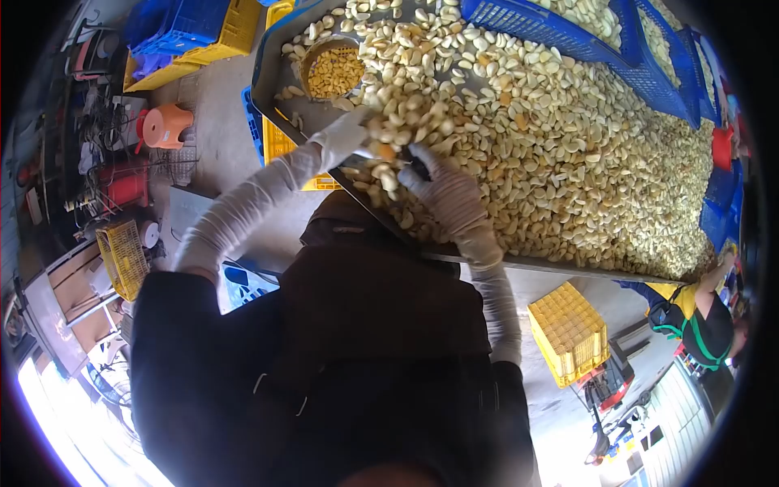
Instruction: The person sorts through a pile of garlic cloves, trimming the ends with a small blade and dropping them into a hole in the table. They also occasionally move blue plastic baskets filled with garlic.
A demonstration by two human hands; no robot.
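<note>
A wide metal-edged tray (261,75) holds a thick layer of pale, clove-shaped pieces (560,154). My left hand (345,136), in a white glove, reaches over the near left side of the tray, beside a blurred cluster of pieces (410,122). Its fingers are smeared and partly hidden among them. Opposite it, my right hand (446,191), also gloved, has its fingers and thumb curled around a small dark object (418,167) whose kind I cannot make out. A round bowl (307,71) of smaller yellowish pieces (334,73) sits in the tray's far left corner.
Blue baskets (552,32) of similar pieces line the tray's far side. Blue and yellow crates (219,36) are stacked at far left, near an orange stool (166,126). A yellow crate (568,333) stands at lower right. Another person (706,325) is at the right end.
</note>
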